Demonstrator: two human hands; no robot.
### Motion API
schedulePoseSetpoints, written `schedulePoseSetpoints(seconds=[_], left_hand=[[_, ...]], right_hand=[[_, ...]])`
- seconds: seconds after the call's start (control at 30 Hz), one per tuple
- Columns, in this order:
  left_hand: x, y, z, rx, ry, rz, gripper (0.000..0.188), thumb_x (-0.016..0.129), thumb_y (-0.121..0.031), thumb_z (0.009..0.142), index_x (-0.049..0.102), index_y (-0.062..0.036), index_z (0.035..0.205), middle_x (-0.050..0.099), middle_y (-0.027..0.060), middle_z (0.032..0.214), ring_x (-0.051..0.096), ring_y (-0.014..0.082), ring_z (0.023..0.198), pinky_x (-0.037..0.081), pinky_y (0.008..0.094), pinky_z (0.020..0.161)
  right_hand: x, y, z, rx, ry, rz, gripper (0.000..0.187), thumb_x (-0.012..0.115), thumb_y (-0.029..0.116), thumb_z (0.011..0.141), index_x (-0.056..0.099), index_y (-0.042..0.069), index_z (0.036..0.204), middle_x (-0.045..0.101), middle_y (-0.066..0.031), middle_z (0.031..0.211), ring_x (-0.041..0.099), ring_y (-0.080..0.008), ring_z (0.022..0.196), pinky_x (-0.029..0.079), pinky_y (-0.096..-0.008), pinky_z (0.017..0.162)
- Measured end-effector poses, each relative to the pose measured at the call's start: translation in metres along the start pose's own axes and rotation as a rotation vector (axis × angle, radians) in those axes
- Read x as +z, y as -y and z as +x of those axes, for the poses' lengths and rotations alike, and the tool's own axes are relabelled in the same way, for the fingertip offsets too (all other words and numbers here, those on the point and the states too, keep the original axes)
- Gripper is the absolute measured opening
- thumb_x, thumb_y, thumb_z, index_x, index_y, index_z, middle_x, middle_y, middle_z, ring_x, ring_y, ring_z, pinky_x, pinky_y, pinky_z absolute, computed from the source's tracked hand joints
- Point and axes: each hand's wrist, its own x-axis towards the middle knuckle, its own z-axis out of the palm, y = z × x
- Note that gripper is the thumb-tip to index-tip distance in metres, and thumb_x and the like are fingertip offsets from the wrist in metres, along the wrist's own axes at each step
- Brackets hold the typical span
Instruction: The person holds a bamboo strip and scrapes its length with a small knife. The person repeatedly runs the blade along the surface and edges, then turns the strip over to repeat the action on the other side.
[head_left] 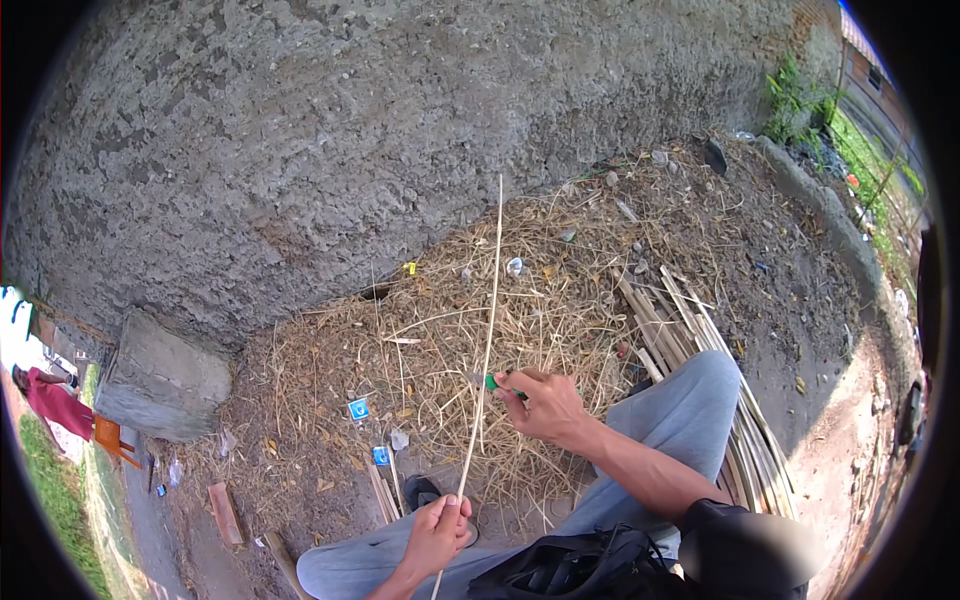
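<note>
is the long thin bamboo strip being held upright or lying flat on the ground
Held up, not flat: the long thin pale bamboo strip rises from the left hand, past the right hand, above the straw.

Two hands show: the left hand [437, 533] near, the right hand [545, 403] farther and to the right. One long thin bamboo strip [489, 330] runs from near to far between them. One knife with a green handle [497, 383] sits in the right hand. One stack of split bamboo slats [672, 322] lies on the right; its slats are too many and too overlapped to count. Two small blue scraps [358, 409] lie on the straw at left. One concrete block [160, 380] stands at far left, with one orange stool [110, 436] beside it. One black bag [580, 565] is nearest. One other person [55, 400] stands at the left edge.
</note>
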Motion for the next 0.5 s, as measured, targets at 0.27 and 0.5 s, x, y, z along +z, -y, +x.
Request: schedulePoseSetpoints(seconds=[0.27, 0.5], left_hand=[[0.004, 0.011, -0.004, -0.001, -0.008, 0.062, 0.031, 0.035, -0.027, 0.106, 0.047, -0.0030, 0.091, 0.032, -0.0040, 0.059, 0.029, 0.0047, 0.045, 0.025, 0.0236, 0.039], [-0.008, 0.026, -0.014, 0.049, -0.002, 0.077, 0.029, 0.045, -0.028, 0.103, 0.046, -0.0024, 0.091, 0.033, -0.0033, 0.061, 0.032, 0.0066, 0.045, 0.028, 0.0251, 0.039]], right_hand=[[0.004, -0.012, 0.004, 0.063, -0.038, 0.022, 0.011, 0.064, 0.019, 0.089, 0.064, 0.011, 0.095, 0.069, -0.0110, 0.080, 0.061, -0.0307, 0.050, 0.045, -0.0418, 0.041], [0.002, -0.024, 0.007, 0.052, -0.063, 0.017, 0.012, 0.066, 0.021, 0.088, 0.065, 0.011, 0.094, 0.070, -0.0109, 0.079, 0.061, -0.0275, 0.047, 0.043, -0.0395, 0.040]])
